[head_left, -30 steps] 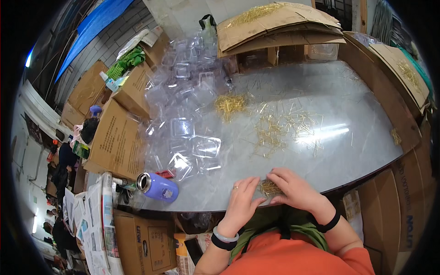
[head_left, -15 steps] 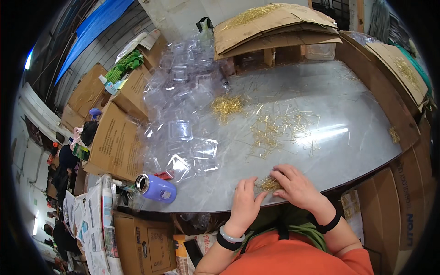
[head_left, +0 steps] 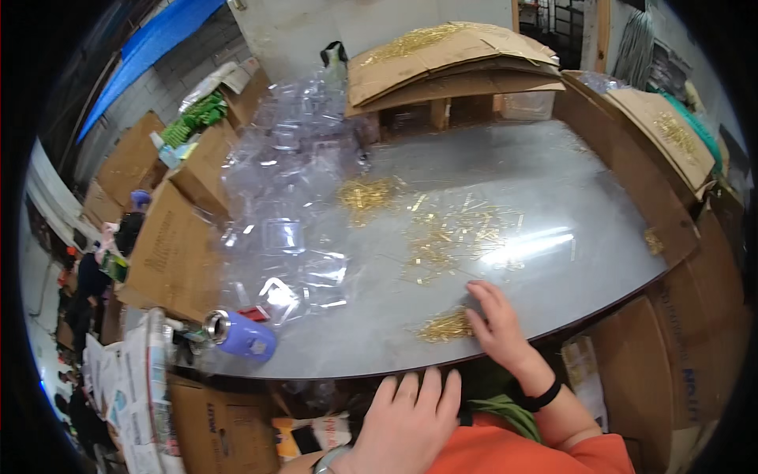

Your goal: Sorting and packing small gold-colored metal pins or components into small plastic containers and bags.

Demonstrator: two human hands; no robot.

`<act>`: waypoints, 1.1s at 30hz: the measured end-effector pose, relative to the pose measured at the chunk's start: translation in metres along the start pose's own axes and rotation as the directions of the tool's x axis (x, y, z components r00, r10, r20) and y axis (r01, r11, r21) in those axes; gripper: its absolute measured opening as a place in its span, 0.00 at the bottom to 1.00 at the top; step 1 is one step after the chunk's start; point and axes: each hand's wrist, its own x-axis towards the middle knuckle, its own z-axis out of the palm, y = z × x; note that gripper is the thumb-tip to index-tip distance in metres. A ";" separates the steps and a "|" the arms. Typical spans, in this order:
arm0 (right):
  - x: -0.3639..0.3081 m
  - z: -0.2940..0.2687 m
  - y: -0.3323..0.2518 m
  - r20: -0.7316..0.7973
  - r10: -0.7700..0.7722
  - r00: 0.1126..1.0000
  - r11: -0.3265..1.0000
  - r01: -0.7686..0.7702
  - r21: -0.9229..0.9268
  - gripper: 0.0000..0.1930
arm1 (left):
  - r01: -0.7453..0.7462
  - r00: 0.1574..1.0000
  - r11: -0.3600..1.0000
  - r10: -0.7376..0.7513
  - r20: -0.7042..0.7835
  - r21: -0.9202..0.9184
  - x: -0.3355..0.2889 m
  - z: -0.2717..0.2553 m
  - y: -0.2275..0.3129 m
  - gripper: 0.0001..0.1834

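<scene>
A small heap of thin gold-coloured metal pieces [head_left: 444, 326] lies near the front edge of the table. My right hand [head_left: 500, 325] rests at the heap's right side, its fingers stretched and the fingertips touching or very near the pieces. Closer to my body, my left hand [head_left: 412, 423] is held back-up just off the table edge. Its fingers are outstretched, and nothing shows in it. Farther in lie a loose scatter of the same gold pieces [head_left: 454, 233] and a denser gold pile [head_left: 365, 197].
Clear plastic boxes [head_left: 284, 235] cover the table's left side. A purple bottle without a lid [head_left: 246, 338] stands tilted-looking near the front left, beside a red object [head_left: 254, 314]. Cardboard boxes [head_left: 175, 251] border the left, and a cardboard wall [head_left: 632, 186] the right. Cardboard sheets [head_left: 454, 63] sit at the back.
My left hand has moved off the heap, back toward my body. My right hand stays beside the heap, which now lies more spread out. The whole view has shifted slightly.
</scene>
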 end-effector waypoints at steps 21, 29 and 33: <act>-0.007 0.006 -0.005 0.116 -0.067 0.991 0.967 0.093 -0.237 0.25 | -0.166 0.918 0.975 0.207 -0.338 0.147 0.008 -0.019 0.052 0.20; -0.005 0.007 -0.008 0.116 -0.046 0.992 0.975 0.070 -0.209 0.22 | -0.468 0.758 0.883 0.411 -0.506 0.016 0.023 0.027 0.057 0.21; -0.004 0.003 -0.007 0.096 -0.037 0.995 0.982 0.055 -0.183 0.19 | -0.494 0.811 0.868 0.444 -0.381 -0.041 0.018 0.059 0.044 0.20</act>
